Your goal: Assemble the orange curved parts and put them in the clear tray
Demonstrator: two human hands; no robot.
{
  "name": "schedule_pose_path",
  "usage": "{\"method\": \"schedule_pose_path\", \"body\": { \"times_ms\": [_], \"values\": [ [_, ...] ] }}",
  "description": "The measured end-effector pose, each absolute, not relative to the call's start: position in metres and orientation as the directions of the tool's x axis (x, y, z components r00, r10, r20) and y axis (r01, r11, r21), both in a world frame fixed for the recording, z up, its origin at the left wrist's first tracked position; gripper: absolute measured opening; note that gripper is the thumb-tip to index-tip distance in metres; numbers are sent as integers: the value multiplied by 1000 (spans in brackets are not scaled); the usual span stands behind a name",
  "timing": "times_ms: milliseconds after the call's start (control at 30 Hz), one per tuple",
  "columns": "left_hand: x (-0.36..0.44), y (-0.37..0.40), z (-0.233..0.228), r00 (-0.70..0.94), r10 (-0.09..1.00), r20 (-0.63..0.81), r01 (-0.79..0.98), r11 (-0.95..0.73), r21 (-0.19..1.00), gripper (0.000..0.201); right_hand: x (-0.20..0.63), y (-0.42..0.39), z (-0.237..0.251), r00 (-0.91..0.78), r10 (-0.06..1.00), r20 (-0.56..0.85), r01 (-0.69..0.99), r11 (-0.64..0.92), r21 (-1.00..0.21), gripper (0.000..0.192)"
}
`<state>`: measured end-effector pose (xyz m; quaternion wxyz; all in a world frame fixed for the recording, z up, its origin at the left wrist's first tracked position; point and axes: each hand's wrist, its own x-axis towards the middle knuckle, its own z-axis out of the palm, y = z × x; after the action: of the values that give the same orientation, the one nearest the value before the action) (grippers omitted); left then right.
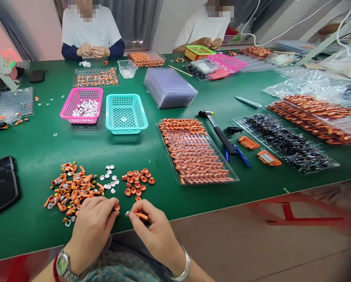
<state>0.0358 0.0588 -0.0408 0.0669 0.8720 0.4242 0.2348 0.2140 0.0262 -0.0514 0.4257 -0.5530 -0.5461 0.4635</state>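
Green covering runs across the whole counter [40, 145], where two other people in white shirts sit at the far edge with their hands together. At the near edge, the left hand [91, 229] pinches a small orange cap [117, 206] between thumb and fingertips. The right hand [154, 227] is closed on a slim orange piece [140, 215] with a small silver ring [127, 214] at its end, held just beside the cap. Just beyond the hands lie a heap of orange parts [72, 188], scattered white discs [110, 180] and a cluster of orange caps [137, 182]. Farther back stand a pink basket [81, 105], a teal basket [126, 113] and a clear tray [197, 152] filled with orange pieces; a hammer [218, 131] lies right of it.
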Motion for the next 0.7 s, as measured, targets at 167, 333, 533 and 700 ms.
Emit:
{"method": "schedule_pose_path", "body": {
  "times_ms": [167,333,533,700],
  "values": [
    [36,77,-36,565,785,256,727,-620,297,5,216,26,-57,-8,998,-56,216,-53,-975,18],
    [44,101,-29,527,837,150,810,-548,211,4,216,26,-58,1,999,-51,209,-50,-977,19],
    [49,113,-22,542,840,33,825,-539,169,7,218,26,-59,12,999,-44,192,-46,-980,18],
    [45,111,-22,560,828,9,817,-554,156,9,218,26,-60,2,999,-46,169,-45,-985,16]
  ]
}}
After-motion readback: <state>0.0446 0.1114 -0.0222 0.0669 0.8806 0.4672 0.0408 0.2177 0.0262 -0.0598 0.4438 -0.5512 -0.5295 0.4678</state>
